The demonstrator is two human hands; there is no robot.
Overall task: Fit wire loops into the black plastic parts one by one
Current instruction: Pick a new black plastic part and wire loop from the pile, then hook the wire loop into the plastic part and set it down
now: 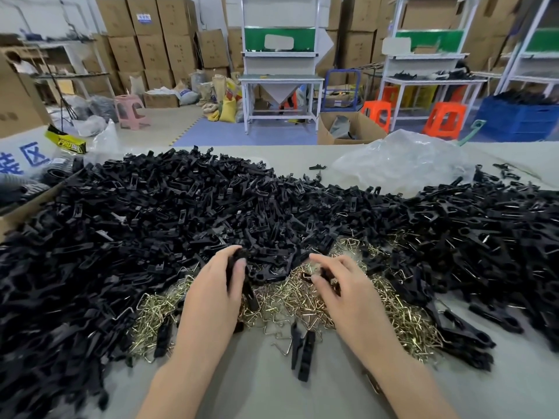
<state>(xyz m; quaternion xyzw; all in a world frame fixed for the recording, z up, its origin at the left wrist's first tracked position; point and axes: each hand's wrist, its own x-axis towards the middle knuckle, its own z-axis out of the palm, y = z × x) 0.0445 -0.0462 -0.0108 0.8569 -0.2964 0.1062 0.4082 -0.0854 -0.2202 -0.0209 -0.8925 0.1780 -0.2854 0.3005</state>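
Left hand (211, 285) curls fingers and thumb round a black plastic part (234, 267) at the near edge of the heap of black plastic parts (181, 207); right hand (341, 285), near it, pinches a small dark piece (328, 275) with a glint of brassy wire, blurred; both are above the pile of wire loops (290, 300) on the grey table (257, 388), ringed by the heap; a crumpled clear plastic bag (402, 160) lies behind.

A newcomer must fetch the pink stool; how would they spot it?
Look past the heap of black plastic parts to the floor at far left, before the stacked cardboard boxes. The pink stool stands beside grey sacks; the other stools, far right, are orange.
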